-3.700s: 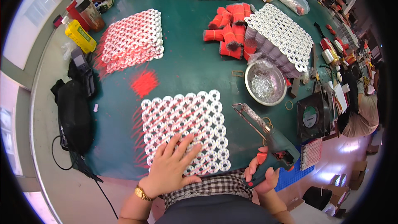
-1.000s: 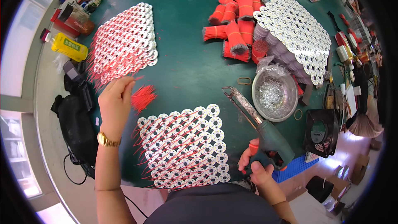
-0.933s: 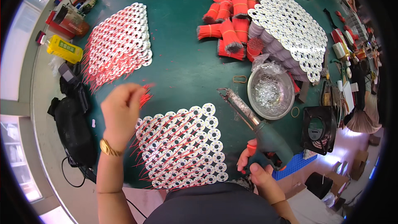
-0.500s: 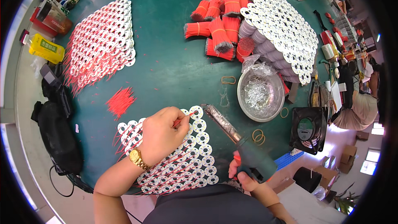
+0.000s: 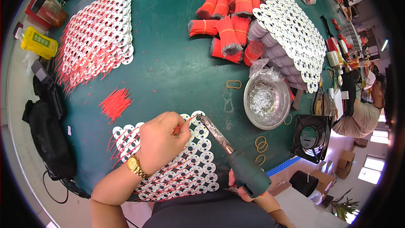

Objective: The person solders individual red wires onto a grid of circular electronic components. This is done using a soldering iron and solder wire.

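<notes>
My left hand (image 5: 161, 138), with a gold watch at its wrist, pinches a few red wires (image 5: 179, 128). One wire end reaches the round white circuit board at the top right corner of the near board panel (image 5: 204, 145). My right hand (image 5: 241, 191) is wrapped round the dark green handle of a soldering iron (image 5: 248, 169). The iron's blackened tip rests at that same corner board, by the wire end; whether it touches the wire is too small to tell. Red wires run across many boards of this panel, and my left hand hides part of it.
Loose red wires (image 5: 116, 104) lie left of the panel. Farther off are a wired board stack (image 5: 99, 33), red wire bundles (image 5: 230, 33) and a bare board stack (image 5: 293, 38). A metal bowl (image 5: 266, 120) holds silvery scraps. A black fan (image 5: 311, 138) stands right; a person (image 5: 358, 116) sits beyond.
The soldering iron has moved left, bringing its tip from beside the corner board onto it. My left hand still pinches the wires. The whole view has shifted slightly.
</notes>
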### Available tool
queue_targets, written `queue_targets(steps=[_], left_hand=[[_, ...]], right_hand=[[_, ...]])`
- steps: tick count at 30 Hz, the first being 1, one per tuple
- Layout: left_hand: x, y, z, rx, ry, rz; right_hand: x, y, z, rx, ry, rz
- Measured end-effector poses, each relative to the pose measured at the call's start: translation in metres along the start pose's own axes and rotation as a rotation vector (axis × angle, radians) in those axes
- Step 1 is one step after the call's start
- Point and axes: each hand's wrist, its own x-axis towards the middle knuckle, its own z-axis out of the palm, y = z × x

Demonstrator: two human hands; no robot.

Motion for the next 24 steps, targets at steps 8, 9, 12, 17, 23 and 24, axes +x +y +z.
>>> queue_targets(steps=[8, 9, 12, 17, 23, 24], left_hand=[[0.001, 0.000, 0.000, 0.003, 0.001, 0.013], [0.001, -0.001, 0.000, 0.002, 0.004, 0.017], [0.000, -0.002, 0.000, 0.001, 0.007, 0.021], [0.000, -0.001, 0.001, -0.002, 0.019, 0.027], [-0.001, -0.001, 0.001, -0.001, 0.016, 0.031], [-0.001, -0.002, 0.001, -0.001, 0.016, 0.032]], right_hand=[[-0.015, 0.020, -0.006, -0.128, -0.061, -0.008], [-0.015, 0.021, -0.006, -0.147, -0.079, -0.034], [-0.007, 0.009, -0.009, -0.185, -0.102, -0.030], [-0.007, 0.008, -0.008, -0.280, -0.101, -0.074], [-0.002, -0.002, -0.003, -0.204, 0.007, -0.022], [-0.001, -0.003, -0.003, -0.195, -0.004, -0.030]])
